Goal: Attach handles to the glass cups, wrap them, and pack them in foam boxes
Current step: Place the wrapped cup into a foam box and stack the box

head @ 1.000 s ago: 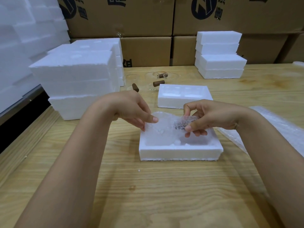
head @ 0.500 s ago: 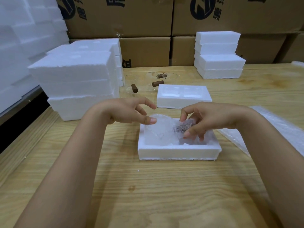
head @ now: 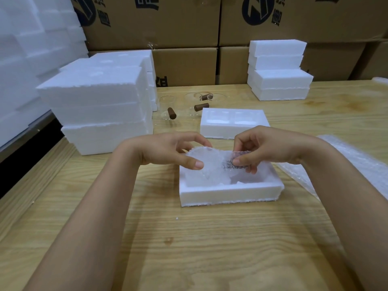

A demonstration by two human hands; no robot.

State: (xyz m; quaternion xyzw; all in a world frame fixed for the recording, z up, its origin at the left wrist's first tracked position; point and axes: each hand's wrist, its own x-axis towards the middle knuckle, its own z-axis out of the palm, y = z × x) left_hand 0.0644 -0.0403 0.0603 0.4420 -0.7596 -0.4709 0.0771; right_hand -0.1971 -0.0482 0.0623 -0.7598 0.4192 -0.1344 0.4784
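We are looking at brown cardboard boxes (head: 184, 22) at the back with big dark blue marks and letters on them, but they are cut off and we cannot read them.

Our right hand (head: 270, 147) is making a narrow grip, pinching the brown handle (head: 235, 161) of a wrapped cup (head: 206, 168) through the bubble wrap. Our left hand (head: 168, 151) is making a loose, half-open grip, with the thumb and fingers touching the wrap on the cup's left side. The cup is sitting between both grips and just under them, in the open foam box (head: 228, 194) on the bench (head: 189, 238).

Past the grips, another open foam box half (head: 233, 122) is lying, and behind it bare glass cups (head: 167, 107) with brown handles are standing. More bubble wrap (head: 354, 164) is lying to the right of the right grip. Foam stacks (head: 98, 108) are standing to the left of the left grip.
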